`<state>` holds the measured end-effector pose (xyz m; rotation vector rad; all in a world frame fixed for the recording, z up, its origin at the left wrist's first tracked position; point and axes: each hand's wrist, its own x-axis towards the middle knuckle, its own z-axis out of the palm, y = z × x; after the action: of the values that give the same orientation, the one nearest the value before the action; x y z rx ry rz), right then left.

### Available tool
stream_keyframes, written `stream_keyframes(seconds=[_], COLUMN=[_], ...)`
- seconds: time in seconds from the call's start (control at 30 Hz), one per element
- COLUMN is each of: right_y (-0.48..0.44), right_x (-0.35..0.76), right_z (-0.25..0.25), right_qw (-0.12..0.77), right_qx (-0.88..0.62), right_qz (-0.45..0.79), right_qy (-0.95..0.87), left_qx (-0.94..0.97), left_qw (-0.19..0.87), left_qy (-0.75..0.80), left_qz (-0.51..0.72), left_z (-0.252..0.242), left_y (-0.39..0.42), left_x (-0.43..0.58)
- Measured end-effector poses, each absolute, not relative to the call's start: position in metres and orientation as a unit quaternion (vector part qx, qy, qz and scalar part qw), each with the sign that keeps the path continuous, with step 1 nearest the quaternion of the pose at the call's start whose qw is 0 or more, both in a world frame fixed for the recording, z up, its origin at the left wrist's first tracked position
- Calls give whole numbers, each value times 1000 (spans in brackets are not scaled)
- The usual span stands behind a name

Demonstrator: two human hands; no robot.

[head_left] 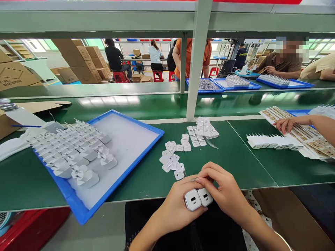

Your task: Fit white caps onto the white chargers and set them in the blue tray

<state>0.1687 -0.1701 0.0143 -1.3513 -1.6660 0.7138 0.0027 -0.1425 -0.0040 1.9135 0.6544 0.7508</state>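
Note:
My left hand (pixel 180 202) is wrapped around two white USB chargers, a left charger (pixel 193 200) and a right charger (pixel 205 197), held side by side with their port faces toward me. My right hand (pixel 222 188) reaches over their upper edge, its thumb and fingertips pinched together against my left fingers. A thin greyish sliver shows at the fingertips; what the pinch holds is too small to make out. Just beyond my hands, loose white square labels (pixel 166 159) with slots lie scattered on the green bench (pixel 138 184). Farther back sits a stack of label sheets (pixel 205 127).
At left, a blue-rimmed tray (pixel 128 167) holds rows of white plug chargers (pixel 75 146) and overhangs the bench edge. To the right, a co-worker's hand (pixel 285 124) rests on cardboard sheets (pixel 314 136) beside a row of chargers (pixel 272 142). A metal post (pixel 198 62) rises ahead.

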Motion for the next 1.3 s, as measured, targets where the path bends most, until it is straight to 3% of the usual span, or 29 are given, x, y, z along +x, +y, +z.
stream_keyframes(seconds=[0.33, 0.73, 0.93, 1.1, 1.3], right_y=[-169, -194, -196, -194, -191], right_x=[187, 181, 168, 158, 151], right_z=[15, -7, -12, -11, -9], right_qw=[480, 616, 615, 586, 603], right_qx=[-571, -554, -547, -465, -436], right_qz=[429, 464, 449, 593, 617], right_qy=[-509, -314, -348, -298, -257], left_qx=[789, 781, 770, 776, 783], left_qw=[441, 326, 251, 218, 198], left_qy=[251, 324, 340, 325, 319], left_qz=[347, 423, 478, 494, 496], left_z=[-6, -15, -19, -22, -21], left_y=[-140, -144, -147, -148, -150], left_x=[1, 6, 11, 12, 12])
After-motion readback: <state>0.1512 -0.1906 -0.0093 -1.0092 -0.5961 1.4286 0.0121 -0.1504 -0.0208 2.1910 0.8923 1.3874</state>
